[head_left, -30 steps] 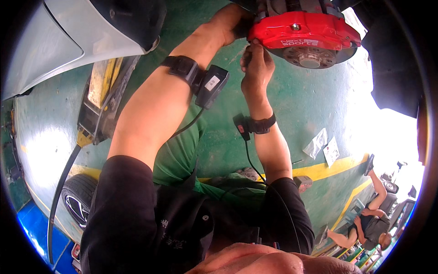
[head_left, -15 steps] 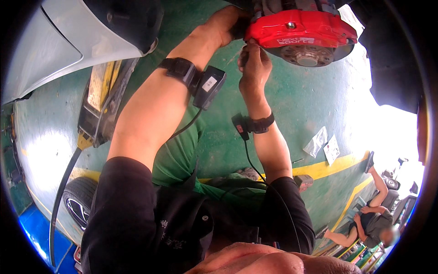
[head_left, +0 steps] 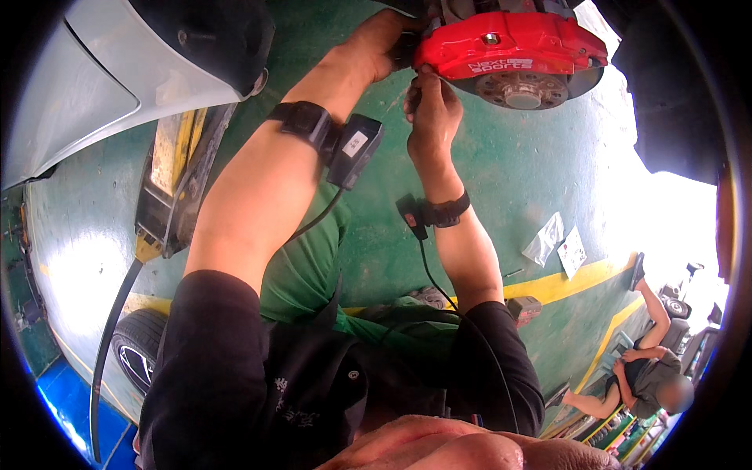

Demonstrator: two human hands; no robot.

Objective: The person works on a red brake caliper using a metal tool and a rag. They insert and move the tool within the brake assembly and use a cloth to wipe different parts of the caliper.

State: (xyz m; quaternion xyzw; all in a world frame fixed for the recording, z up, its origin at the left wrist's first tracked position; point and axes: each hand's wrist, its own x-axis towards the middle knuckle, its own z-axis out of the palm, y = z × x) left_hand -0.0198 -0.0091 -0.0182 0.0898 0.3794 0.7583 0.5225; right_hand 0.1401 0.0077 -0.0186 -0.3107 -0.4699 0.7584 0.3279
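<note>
A red brake caliper sits over a brake disc at the top of the view, with the rusty wheel hub showing below it. My left hand reaches to the caliper's left end; its fingers are lost in dark shadow behind there. Just under the caliper's lower left corner is my right hand, fingers curled and thumb pointing up against that corner. Whatever sits between those fingertips, if anything, is too small to make out. Strapped to both forearms are black cabled boxes.
A floor jack with a long dark handle stands left, under a pale car body panel. Behind my left arm lies a wheel. A plastic bag and a printed sheet lie on the green floor. Another person sits far right.
The view has shifted slightly, so the caliper appears a little further left and higher. Both hands stay at the caliper's left end, with hardly any movement.
</note>
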